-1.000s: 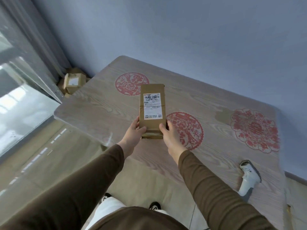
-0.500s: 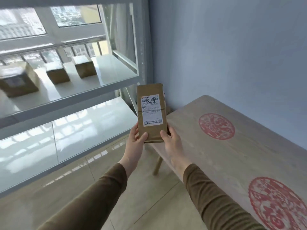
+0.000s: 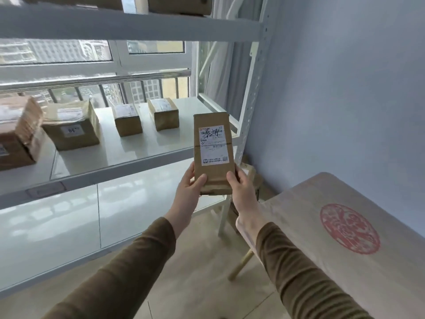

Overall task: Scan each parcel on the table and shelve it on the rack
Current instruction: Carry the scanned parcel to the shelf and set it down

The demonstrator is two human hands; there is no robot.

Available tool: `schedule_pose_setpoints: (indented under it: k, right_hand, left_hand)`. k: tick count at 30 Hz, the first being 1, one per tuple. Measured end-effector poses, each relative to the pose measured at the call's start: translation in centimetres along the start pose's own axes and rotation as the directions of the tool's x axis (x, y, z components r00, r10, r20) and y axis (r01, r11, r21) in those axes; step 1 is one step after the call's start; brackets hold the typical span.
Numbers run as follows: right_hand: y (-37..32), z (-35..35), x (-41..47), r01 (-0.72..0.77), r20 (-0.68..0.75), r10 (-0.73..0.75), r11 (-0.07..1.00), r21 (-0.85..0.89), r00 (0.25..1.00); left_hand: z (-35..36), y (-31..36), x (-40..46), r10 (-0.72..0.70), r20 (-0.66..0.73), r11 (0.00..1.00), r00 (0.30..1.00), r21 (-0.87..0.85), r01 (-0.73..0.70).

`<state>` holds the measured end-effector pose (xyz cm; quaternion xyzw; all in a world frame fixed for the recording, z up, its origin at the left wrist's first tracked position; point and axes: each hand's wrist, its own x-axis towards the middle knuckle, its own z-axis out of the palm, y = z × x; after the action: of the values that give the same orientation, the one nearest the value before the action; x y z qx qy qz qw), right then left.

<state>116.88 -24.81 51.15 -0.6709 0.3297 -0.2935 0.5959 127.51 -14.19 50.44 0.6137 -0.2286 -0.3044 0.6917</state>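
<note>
Two hands are holding one parcel upright in front of you, label side facing you. Your left hand is gripping the parcel's lower left edge, thumb lying across the front face and fingers wrapped behind. Your right hand is gripping the lower right edge in the same manner, thumb on the front, fingers behind. Both forearms, in brown sleeves, are reaching forward and converging on the grip.

Directly behind the gripped parcel, the front edge of the rack is running past at about label height, and the parcel is not touching it. Beyond and to the left of the grip, the shelf surface is showing bare white room between the parcel and the nearest shelved box. Further left of the grip, three more boxes are sitting in a row, each apart from its neighbour. Just right of the grip, the white perforated upright of the rack is standing close to the parcel's right edge. Below and right of your right hand, the table corner is lying near your wrist. Above the grip, a higher shelf is carrying further boxes.
</note>
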Motion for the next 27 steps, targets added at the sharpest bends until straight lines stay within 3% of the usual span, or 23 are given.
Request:
schedule_pose_setpoints:
  k: [10,20,27]
  right_hand:
    - [-1.2,3.3,17.6,-0.016,0.011,0.016,1.0,-0.014,1.0]
    - [-2.1,6.0,36.0,-0.016,0.02,0.018,0.996,-0.093,1.0]
    - [-2.1,7.9,42.5,-0.01,0.075,0.018,0.994,-0.108,0.997]
  left_hand:
    - [-1.0,2.4,17.0,-0.009,0.018,1.0,1.0,0.012,0.008]
    - [-0.2,3.7,33.6,-0.014,-0.094,0.999,0.995,0.049,0.019]
    - [-0.4,4.0,39.4,-0.037,-0.167,0.996,0.985,0.075,0.05]
